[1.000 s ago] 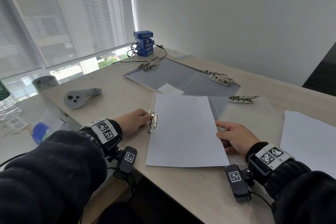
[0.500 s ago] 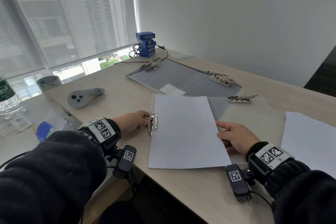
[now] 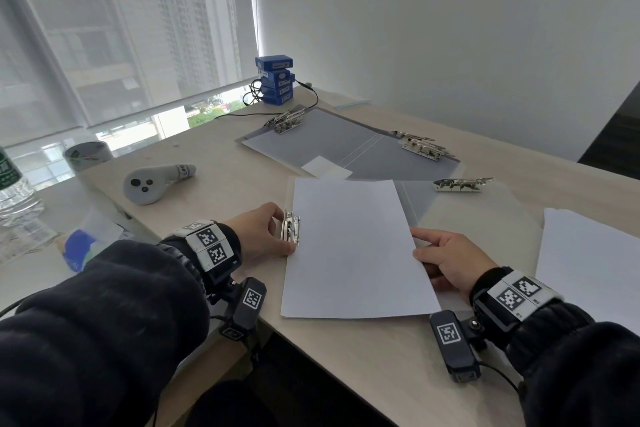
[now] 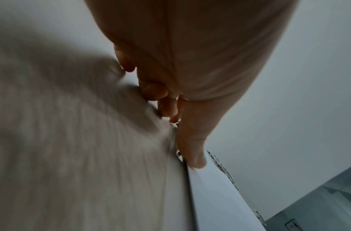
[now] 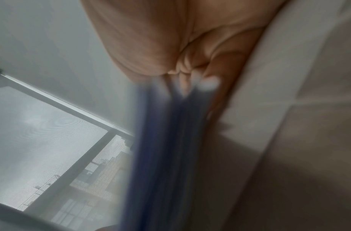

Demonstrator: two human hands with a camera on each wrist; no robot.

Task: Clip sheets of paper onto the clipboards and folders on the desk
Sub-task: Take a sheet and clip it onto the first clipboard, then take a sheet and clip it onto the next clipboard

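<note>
With left hand (image 3: 263, 236) fingers pinching the clip (image 3: 291, 231) and right hand (image 3: 446, 258) fingers gripping the sheet's (image 3: 353, 246) far edge, the paper is risking clamping crooked.

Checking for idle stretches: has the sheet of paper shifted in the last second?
No. The sheet has its top left corner just below the white label on the grey folder, as before.
</note>
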